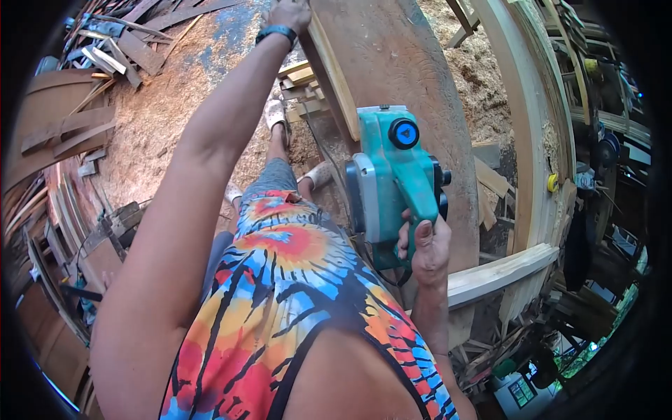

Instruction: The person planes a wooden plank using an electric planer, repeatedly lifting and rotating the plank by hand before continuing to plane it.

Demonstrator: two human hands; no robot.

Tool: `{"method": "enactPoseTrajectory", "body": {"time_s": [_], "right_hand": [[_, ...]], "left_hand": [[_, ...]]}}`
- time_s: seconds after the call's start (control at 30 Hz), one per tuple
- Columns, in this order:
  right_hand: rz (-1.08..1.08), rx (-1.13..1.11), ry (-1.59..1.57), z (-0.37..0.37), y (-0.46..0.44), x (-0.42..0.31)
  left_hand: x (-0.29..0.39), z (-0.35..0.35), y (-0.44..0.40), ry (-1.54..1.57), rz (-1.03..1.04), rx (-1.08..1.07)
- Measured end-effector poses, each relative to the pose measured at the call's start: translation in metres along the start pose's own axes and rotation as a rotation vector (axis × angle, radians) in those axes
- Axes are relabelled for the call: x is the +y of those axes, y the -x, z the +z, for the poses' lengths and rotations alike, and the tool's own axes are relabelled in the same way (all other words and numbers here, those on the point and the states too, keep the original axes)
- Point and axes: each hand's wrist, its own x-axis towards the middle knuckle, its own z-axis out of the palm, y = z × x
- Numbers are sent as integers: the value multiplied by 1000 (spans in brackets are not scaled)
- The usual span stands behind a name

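Note:
A teal electric hand planer [381,171] with a blue-and-black round knob stands over the wooden bench [420,59]. My right hand [430,255] is closed around its rear handle, thumb on top. Beside the planer's front end, a narrow wooden board [334,77] stretches along the bench's left edge. My left hand [289,14], with a dark band on the wrist, is at the far end of that board. The top of the picture cuts off its fingers, so its grip cannot be made out. A dark cord [322,143] hangs left of the bench.
Wood shavings [164,105] cover the ground, with scrap boards [115,52] piled at left. Short wood blocks [304,87] lie beneath the bench's left side. Long timbers [521,105] stand at right, and a pale beam [504,273] crosses near my right forearm.

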Motion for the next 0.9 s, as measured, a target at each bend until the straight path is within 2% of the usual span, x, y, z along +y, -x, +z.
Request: {"method": "enactPoseTrajectory", "body": {"time_s": [0.1, 0.2, 0.23, 0.33, 0.43, 0.53, 0.63, 0.73, 0.83, 0.9], "right_hand": [[-14, -10, 4, 2, -5, 12], [-26, -7, 0, 5, -8, 23], [-27, 3, 10, 7, -9, 23], [-39, 39, 65, 12, -12, 22], [-55, 75, 144, 14, -15, 22], [-51, 76, 129, 14, -19, 21], [-56, 76, 109, 19, -23, 15], [-53, 77, 85, 21, -27, 12], [-43, 67, 78, 22, -31, 9], [-37, 60, 84, 23, -34, 6]], "left_hand": [[1, -17, -32, 223, -322, 3], [-1, -31, -43, 208, -269, -38], [5, -39, -39, 366, -276, -6], [7, -36, -39, 413, -327, -21], [6, -34, -36, 469, -275, -16], [-6, -13, -42, 314, -208, -17], [-21, 11, -44, 83, -22, 120], [-18, 10, -40, 55, -4, 114], [21, -35, -26, 418, -353, 2], [20, -32, -26, 403, -363, 3]]}}
